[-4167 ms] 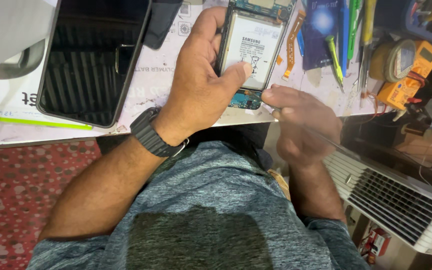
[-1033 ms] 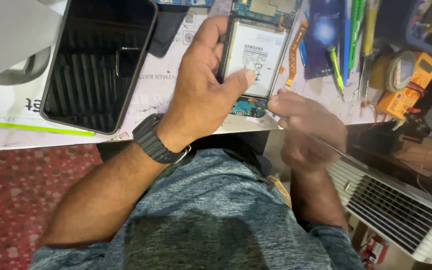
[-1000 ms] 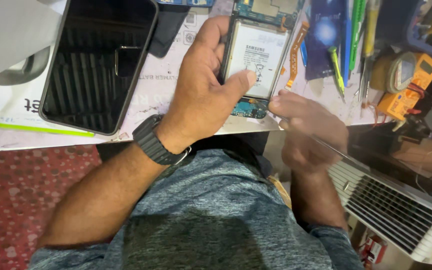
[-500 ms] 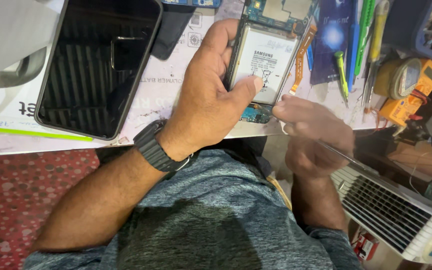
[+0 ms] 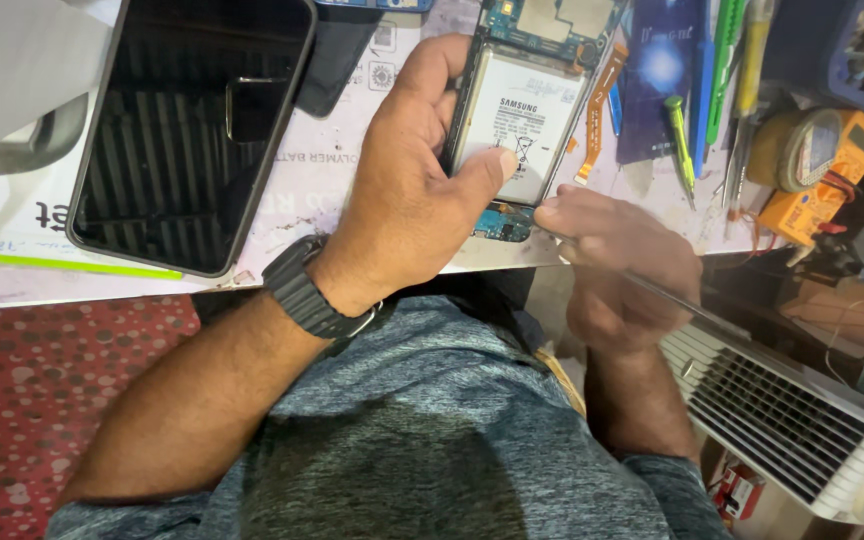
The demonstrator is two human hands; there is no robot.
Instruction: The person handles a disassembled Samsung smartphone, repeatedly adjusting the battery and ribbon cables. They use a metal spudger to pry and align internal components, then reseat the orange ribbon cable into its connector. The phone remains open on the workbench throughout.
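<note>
Here the opened phone (image 5: pixel 527 110) lies back-up on the bench (image 5: pixel 342 190), its white battery and blue-green circuit board bare, just right of the large dark screen panel (image 5: pixel 187 125). The left hand (image 5: pixel 407 200) clamps it: the fingers curl over the phone's left edge and the thumb presses flat on the lower part of the battery. The right hand (image 5: pixel 612 265), just below and right of the phone, pinches a thin metal tool (image 5: pixel 672 298) between closed fingers, the tip meeting the small blue board at the phone's bottom end, where the fingertips nearly touch it.

The phone looks light and stiff in its frame, but with the back off it is likely fragile: the battery can dent or puncture, the orange flex cable (image 5: pixel 597 110) along its right side can tear, and the tiny connectors will not stand prying force. The safest hold seems to be the outer frame edges, as the left hand has it, with only gentle pressure on the battery face.

Right of the phone lie green-handled screwdrivers (image 5: pixel 742 60) and an orange multimeter (image 5: pixel 832 170); a black wristwatch (image 5: pixel 307 295) sits on the left wrist, below the phone
</note>
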